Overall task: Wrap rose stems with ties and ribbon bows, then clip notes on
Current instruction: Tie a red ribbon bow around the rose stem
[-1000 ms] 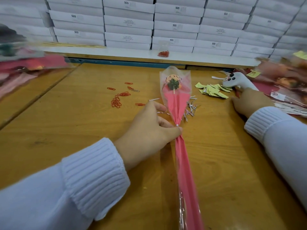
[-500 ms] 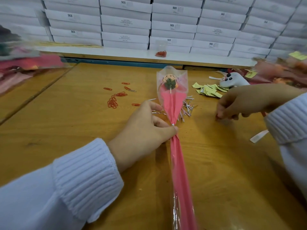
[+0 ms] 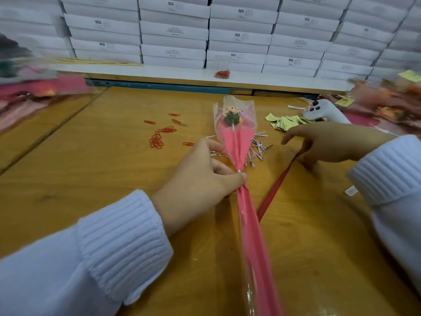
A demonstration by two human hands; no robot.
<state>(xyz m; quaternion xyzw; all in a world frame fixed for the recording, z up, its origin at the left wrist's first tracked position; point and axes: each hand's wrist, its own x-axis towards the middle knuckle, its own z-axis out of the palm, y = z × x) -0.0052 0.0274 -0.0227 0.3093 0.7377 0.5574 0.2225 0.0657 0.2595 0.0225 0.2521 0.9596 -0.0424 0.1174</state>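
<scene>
One pink-sleeved, silver-tied rose (image 3: 237,142) pinched by the left grip (image 3: 200,176); right grip (image 3: 330,142) pinches red ribbon (image 3: 273,190).

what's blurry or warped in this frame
Head view: the left rose pile and right rose pile are smeared; the stacked white boxes fan outward from wide-angle distortion; the wrapped rose is sharp near its bloom, soft at the bottom; the right hand holding the red ribbon is slightly motion-blurred.

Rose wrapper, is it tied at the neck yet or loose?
Tied, it seems: a silver tie cinches the wrapper where the left hand pinches it. The ribbon, held by the right hand, isn't on yet.
</scene>
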